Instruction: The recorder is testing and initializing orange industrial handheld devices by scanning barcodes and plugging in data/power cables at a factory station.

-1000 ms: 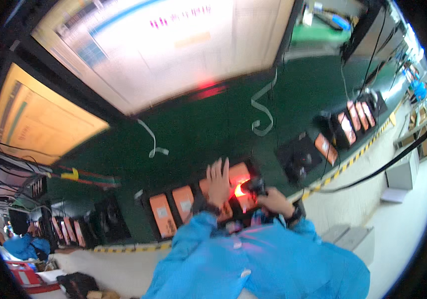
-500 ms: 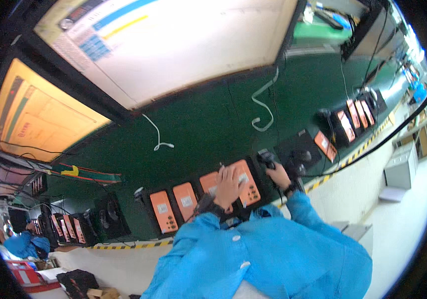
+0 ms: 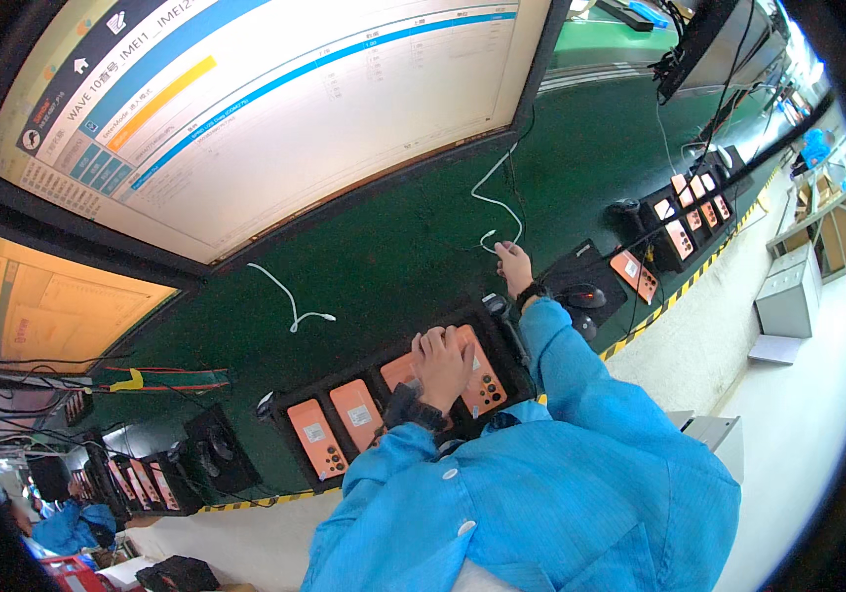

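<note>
A black tray (image 3: 280,419) in front of me holds a row of orange phones, backs up, with white labels and dark camera rings. My left hand (image 3: 443,370) lies over the two right-hand ones, fingers stretched out, partly covering the third phone (image 3: 396,371) and the edge of the rightmost phone (image 3: 484,385). Beyond the tray's right end, my right hand (image 3: 514,270) pinches a white cable (image 3: 502,200) close to its curled end. A black handheld scanner (image 3: 495,305) rests at the tray's right end. Two more phones, one left (image 3: 316,437) and one beside it (image 3: 355,412), are uncovered.
Large monitor (image 3: 275,128) and smaller screen (image 3: 58,306) stand behind the green bench. Another white cable (image 3: 290,301) lies left. To the right are a mouse (image 3: 581,295), a lone orange phone (image 3: 634,275) and another phone tray (image 3: 675,232). A person (image 3: 73,528) sits far left.
My right hand has let go of the black scanner and moved farther out to the white cable. My left hand stays over the phones. The view has shifted.
</note>
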Available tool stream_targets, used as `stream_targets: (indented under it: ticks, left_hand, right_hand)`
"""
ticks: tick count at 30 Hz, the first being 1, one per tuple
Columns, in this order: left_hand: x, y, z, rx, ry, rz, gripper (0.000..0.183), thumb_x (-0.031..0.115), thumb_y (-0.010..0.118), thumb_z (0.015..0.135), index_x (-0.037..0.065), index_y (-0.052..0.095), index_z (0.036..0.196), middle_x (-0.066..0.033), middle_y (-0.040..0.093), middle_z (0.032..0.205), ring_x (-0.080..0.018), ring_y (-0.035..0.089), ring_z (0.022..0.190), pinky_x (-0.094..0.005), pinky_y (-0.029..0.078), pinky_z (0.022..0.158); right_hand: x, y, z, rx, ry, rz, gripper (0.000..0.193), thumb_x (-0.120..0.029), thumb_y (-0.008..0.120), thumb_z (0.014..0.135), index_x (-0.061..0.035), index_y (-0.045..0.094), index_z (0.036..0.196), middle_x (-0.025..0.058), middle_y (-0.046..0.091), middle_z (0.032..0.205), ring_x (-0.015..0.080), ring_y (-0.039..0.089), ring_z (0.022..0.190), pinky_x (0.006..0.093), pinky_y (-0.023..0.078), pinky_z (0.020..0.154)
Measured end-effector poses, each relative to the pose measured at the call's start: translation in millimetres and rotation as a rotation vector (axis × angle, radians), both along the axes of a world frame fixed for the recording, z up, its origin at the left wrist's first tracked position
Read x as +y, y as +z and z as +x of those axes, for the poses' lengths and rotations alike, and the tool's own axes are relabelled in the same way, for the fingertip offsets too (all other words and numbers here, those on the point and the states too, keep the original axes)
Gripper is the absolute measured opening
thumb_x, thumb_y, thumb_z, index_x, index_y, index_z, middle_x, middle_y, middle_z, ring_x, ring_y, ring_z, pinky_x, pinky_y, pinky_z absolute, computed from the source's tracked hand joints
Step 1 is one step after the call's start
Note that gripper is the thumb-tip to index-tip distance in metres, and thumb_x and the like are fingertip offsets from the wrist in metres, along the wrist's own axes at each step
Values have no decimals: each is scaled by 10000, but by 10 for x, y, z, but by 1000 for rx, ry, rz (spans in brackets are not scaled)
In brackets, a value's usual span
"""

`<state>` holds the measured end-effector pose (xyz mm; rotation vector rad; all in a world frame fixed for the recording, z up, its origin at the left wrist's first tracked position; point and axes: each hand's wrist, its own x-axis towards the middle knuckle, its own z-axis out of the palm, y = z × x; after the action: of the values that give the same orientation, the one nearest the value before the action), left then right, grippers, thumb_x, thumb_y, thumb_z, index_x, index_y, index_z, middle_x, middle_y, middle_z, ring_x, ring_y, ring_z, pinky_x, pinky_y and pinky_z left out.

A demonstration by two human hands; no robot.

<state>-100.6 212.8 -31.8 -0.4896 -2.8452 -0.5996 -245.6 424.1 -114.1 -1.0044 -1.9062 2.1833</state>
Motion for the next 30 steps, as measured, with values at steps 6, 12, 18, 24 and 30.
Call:
stream_targets:
  ticks: [6,12,18,24,30]
  left_hand:
    - [-1,83,-97,-110,-15,410,412,263,666,806,15,538,1109,-128,544,959,-304,518,921,-405,404,880]
    - [5,383,-111,-366,48,752,370,226,680,831,-8,549,1086,-119,588,817,-275,588,710,-368,477,651]
    - [-21,541,-11,-205,-131,747,135,99,573,870,-27,586,918,-155,548,847,-332,564,767,-347,445,644]
    - [-48,586,162,-350,-144,826,149,95,595,862,-24,602,953,-142,569,917,-291,605,798,-328,475,674]
    - [-40,634,324,-490,-129,1022,333,136,661,856,-30,525,1109,-150,627,1030,-215,633,950,-302,501,806]
  right_hand:
    - [-94,737,302,239,108,-185,230,-208,551,940,12,614,966,49,612,812,137,614,706,272,524,639]
    - [-306,1689,1086,270,158,-611,222,-201,525,960,11,592,945,59,618,830,168,637,754,283,550,701]
    - [-503,1923,1453,276,347,-559,241,-148,535,947,44,575,1086,87,630,955,183,640,832,275,537,780]
    - [-487,1853,1463,343,901,277,171,-83,621,873,19,661,1004,84,616,1022,151,590,889,270,476,762]
    - [-482,1760,1505,402,877,315,169,-99,640,862,22,661,979,81,650,905,144,618,792,266,487,696]
